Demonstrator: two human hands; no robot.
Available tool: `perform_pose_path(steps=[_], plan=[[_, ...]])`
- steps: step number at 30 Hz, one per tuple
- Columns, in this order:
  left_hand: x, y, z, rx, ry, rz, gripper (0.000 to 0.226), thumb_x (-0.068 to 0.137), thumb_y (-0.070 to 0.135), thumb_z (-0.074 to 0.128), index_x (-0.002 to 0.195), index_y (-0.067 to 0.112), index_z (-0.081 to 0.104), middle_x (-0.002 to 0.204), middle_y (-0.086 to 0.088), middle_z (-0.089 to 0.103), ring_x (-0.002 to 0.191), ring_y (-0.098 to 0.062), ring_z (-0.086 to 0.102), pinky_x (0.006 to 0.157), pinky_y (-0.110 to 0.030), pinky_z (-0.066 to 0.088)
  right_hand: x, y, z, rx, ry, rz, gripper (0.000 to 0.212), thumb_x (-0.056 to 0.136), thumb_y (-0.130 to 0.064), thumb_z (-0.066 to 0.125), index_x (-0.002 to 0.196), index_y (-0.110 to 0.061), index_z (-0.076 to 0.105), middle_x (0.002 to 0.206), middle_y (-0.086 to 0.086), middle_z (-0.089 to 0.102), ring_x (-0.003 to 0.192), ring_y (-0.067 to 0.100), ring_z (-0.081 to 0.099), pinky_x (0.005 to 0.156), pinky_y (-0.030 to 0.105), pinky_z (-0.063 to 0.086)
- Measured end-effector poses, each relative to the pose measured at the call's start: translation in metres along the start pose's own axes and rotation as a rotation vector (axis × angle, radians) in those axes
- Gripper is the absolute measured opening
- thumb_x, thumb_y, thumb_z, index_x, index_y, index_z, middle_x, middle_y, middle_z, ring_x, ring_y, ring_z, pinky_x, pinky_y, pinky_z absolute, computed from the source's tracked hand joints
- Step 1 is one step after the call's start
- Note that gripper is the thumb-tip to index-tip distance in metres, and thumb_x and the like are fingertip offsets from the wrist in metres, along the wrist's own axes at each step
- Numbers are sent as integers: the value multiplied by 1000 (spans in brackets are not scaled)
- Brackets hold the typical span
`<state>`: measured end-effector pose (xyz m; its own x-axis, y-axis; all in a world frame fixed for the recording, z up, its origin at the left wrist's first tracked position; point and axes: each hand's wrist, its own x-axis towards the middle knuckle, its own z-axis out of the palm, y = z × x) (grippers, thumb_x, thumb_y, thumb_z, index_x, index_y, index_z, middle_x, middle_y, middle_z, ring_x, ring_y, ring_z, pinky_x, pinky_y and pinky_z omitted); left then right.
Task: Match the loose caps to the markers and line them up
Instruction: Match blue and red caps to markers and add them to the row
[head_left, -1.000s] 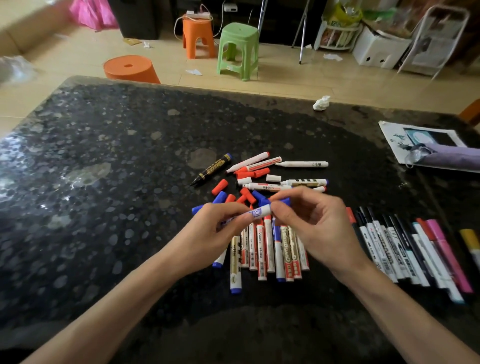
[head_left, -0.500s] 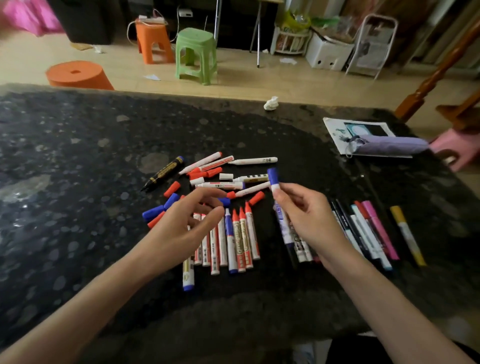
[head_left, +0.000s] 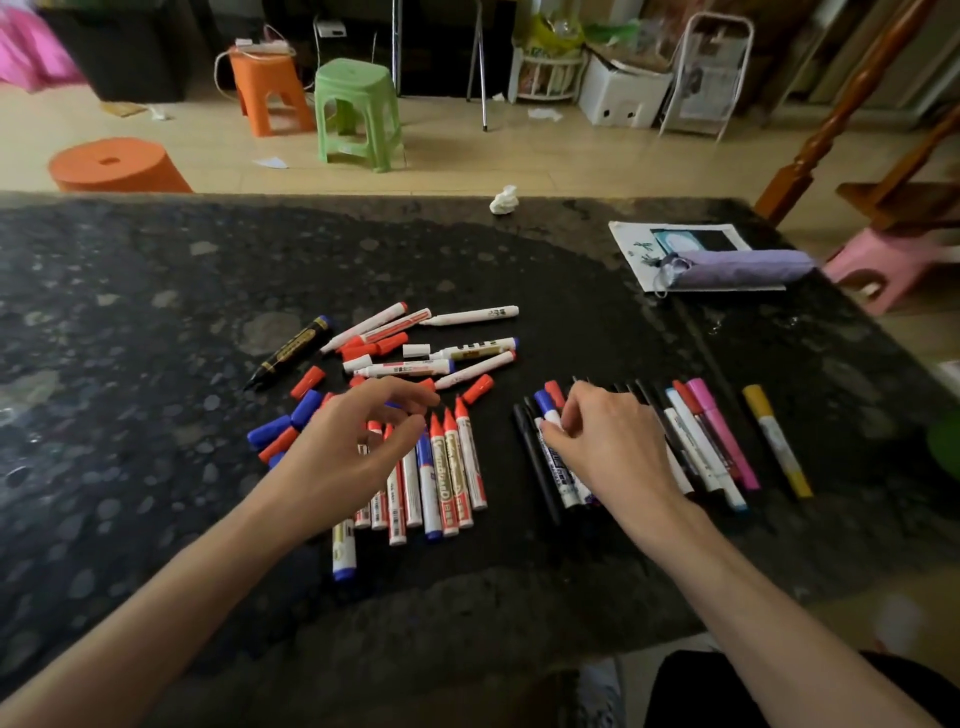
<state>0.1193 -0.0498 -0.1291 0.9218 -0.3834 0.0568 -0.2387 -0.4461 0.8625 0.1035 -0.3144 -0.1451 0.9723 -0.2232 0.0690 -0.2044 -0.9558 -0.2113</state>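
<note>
Far left, loose caps (head_left: 270, 431): short blue and red plastic cylinders are lying scattered on the dark speckled stone table (head_left: 156, 312).
Black marker (head_left: 291, 353): a thick black barrel with gold lettering, too small to read, is lying aslant beyond the caps.
Left hand (head_left: 353, 452): it is hovering over the near row with its fingers spread and loosely bent, gripping nothing.
Near row (head_left: 447, 467): white-barrelled markers with pointed red and blue caps are lying side by side; one is showing a gold label with outlined letters that are not legible.
Pile (head_left: 441, 358): white markers, some uncapped, are lying crisscrossed farther back among more red caps.
Blue-capped marker (head_left: 545, 405): it is resting at the left end of the right row, just beside thin black pens.
Right hand (head_left: 608, 447): its fingertips are pinching that marker just below the cap.
Right row (head_left: 696, 447): slim black, white, red and pink pens are lying parallel.
Yellow marker (head_left: 776, 441): it is lying slightly apart.
</note>
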Motion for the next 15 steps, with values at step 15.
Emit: perform_pose_path(steps=[15], plan=[[-9,-36,-41,4,171,-129,26,102,16,60,109,37,73,105,22,74,102,3,67,87,-24,53,-1,-48,4,87,-127,-174,11,97,-45,67,102,-35,65,85,-14,61,82,6,59,73,27,44]])
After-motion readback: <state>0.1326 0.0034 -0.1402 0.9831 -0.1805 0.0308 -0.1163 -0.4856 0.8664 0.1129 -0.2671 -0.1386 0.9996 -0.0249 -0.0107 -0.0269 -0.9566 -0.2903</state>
